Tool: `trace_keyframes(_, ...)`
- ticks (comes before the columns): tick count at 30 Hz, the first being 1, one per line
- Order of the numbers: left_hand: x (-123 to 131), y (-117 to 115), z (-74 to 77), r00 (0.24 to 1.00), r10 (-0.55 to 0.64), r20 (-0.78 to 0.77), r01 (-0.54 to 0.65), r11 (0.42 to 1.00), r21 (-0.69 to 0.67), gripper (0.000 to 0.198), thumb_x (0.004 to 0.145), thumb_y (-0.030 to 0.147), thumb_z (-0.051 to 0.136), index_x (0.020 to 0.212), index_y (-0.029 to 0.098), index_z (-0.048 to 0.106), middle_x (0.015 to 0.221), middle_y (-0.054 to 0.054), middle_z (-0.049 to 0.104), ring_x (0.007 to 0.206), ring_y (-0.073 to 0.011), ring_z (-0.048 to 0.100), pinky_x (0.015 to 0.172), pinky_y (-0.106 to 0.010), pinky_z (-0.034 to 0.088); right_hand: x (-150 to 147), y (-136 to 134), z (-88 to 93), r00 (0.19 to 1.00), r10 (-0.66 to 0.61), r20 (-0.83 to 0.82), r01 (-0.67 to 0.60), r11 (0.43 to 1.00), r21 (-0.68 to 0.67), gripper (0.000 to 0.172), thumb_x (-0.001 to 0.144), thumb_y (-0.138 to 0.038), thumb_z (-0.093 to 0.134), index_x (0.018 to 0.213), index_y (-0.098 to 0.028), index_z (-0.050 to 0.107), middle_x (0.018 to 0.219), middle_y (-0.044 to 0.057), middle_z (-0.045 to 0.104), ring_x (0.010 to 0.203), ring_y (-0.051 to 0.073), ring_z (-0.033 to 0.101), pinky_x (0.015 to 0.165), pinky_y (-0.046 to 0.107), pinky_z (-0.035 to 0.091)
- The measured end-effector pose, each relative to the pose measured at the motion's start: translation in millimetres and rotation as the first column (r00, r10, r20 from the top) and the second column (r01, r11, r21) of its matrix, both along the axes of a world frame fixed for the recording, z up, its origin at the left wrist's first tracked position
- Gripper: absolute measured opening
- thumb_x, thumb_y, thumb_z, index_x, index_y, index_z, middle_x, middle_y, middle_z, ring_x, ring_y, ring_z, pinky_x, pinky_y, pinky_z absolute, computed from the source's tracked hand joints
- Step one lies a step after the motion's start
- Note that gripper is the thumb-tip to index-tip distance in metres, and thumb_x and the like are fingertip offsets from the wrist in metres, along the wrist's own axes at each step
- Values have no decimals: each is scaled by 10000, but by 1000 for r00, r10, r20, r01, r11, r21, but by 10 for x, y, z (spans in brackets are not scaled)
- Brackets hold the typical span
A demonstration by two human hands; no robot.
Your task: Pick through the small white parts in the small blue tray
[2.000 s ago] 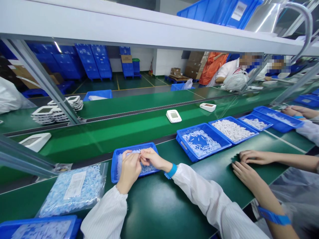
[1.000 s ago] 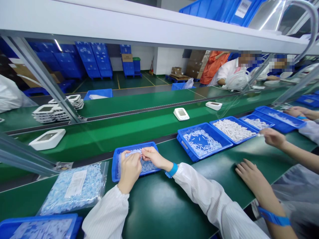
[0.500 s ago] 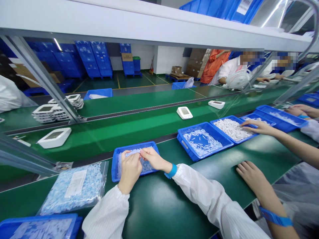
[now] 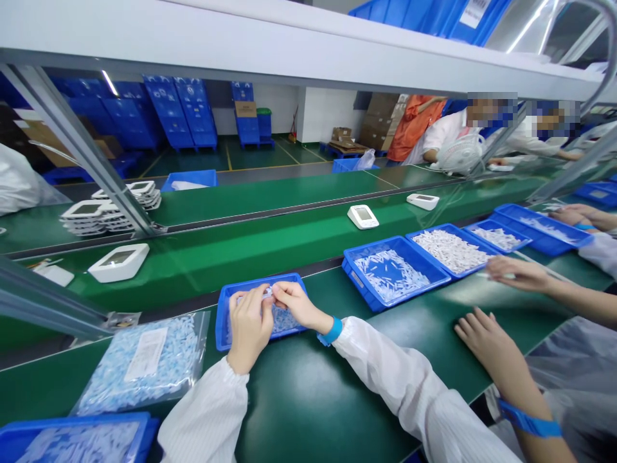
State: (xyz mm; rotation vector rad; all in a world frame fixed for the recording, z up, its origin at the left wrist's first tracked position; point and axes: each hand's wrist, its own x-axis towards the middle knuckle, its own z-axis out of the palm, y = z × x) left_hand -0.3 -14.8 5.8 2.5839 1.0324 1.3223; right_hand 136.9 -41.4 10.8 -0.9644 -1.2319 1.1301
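Both my hands meet over a blue tray (image 4: 221, 329) of small pale plastic pieces (image 4: 285, 319). My left hand (image 4: 249, 326) is closed, its thumb and fingers pinching a small white piece (image 4: 268, 292). At the other end of that piece my right hand (image 4: 295, 304), with a blue band (image 4: 332, 330) at the wrist, pinches too. The fingers cover most of the piece, so its exact shape cannot be told. Left of the tray lies a clear bag of pale blue pieces (image 4: 180, 354) with a white label.
To the right stand blue trays (image 4: 359, 281) of white pieces. A co-worker's hand (image 4: 518, 273) is near them, another hand (image 4: 489, 337) rests on the table. White devices with screens (image 4: 119, 262) lie on the green belt (image 4: 241, 247). A blue tray (image 4: 144, 429) sits front left.
My hands stay over the tray, and the white piece now shows between my fingers. The white devices on the belt have shifted right. The co-worker's upper hand has drawn back from the trays.
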Motion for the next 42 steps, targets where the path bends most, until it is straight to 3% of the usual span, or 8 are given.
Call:
trace_keyframes(6,-16,43,-19,999,31,39,-29,998,-61,230,924,219,385,809,185,580,807,-41,639,795,-186,575,752,-329,367,-3,-3,-20,992,-92,83,89,995,44,419,844,-541,530,671,-163,482,593,-40,420,566,89,374,556,235,308)
trace_keyframes(20,-11,43,-12,1000,9,-16,-11,996,-85,233,927,193,371,808,173,571,816,-52,613,807,-187,556,735,-331,374,-1,15,-48,990,-103,100,98,994,52,391,862,-531,507,716,-168,481,634,-30,430,607,103,395,607,245,335)
trace_keyframes(33,-25,103,-80,996,-66,68,66,998,-6,199,870,124,433,817,186,615,823,-42,660,775,-175,583,753,-335,438,17,-24,-50,873,-113,474,69,992,109,344,965,-432,325,729,-191,391,645,-35,392,602,107,364,580,241,290)
trace_keyframes(42,-9,93,-102,988,-78,133,79,997,-4,209,846,98,438,812,184,626,819,-49,653,805,-180,585,762,-333,488,39,-7,-84,844,-107,525,40,990,138,305,964,-353,318,710,-193,372,650,-31,397,616,113,372,593,244,290)
